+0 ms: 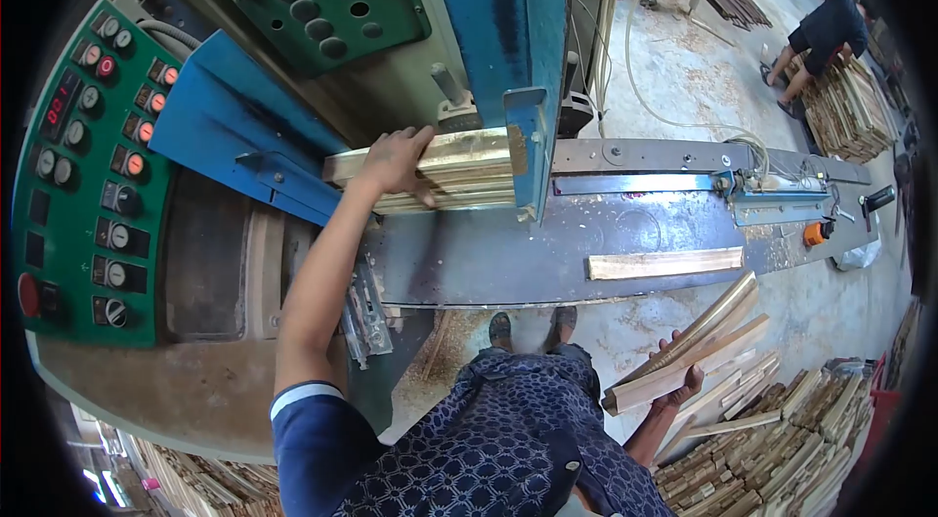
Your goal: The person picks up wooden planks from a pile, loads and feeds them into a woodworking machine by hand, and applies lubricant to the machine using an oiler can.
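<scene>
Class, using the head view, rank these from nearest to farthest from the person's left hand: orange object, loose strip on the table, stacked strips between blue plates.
1. Stacked strips: touched by the left hand.
2. Loose strip: to the hand's right, on the table.
3. Orange object: farther right, near the table's end.

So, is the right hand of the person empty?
No, the right hand holds wooden strips, with its fingers and thumb visible around them.
</scene>
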Tool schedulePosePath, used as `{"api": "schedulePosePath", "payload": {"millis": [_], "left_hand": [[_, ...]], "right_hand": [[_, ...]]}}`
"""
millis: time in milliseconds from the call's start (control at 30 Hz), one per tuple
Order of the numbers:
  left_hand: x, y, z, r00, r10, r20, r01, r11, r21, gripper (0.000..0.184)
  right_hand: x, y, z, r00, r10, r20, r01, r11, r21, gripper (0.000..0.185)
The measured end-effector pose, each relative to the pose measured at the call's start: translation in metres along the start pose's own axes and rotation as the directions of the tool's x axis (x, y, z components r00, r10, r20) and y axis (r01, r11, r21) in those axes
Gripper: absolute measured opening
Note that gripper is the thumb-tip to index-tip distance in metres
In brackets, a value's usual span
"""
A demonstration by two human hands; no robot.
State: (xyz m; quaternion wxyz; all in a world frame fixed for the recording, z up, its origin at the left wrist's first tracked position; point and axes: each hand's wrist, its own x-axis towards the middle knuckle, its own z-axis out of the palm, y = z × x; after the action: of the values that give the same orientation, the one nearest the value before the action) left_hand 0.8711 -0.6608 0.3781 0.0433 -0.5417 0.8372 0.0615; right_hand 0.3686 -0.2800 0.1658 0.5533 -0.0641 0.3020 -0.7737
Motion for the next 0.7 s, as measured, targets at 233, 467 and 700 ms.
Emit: {"api": "schedulePosePath", "payload": {"millis": [233,467,700], "left_hand": [[-0.037,0.062,0.002,0.769,0.026,-0.638,-0.201,0.959,-0.203,0.081],[-0.099,0.249,0.066,0.901,0.382,-0.206,-0.308,0.230,-0.923,0.134],[-0.106,0.217,0.090,0.928,0.372,-0.020,-0.060,0.096,-0.994,0.119]], "right_hand": [[0.024,0.011,0.094,0.982,0.106,0.156,-0.084,0.987,-0.140,0.111],[0.059,0.078,0.190,0.764,0.155,0.626,-0.174,0.984,-0.032,0.096],[0.032,0.066,0.246,0.817,0.376,0.438,0.079,0.678,-0.731,0.109]]}}
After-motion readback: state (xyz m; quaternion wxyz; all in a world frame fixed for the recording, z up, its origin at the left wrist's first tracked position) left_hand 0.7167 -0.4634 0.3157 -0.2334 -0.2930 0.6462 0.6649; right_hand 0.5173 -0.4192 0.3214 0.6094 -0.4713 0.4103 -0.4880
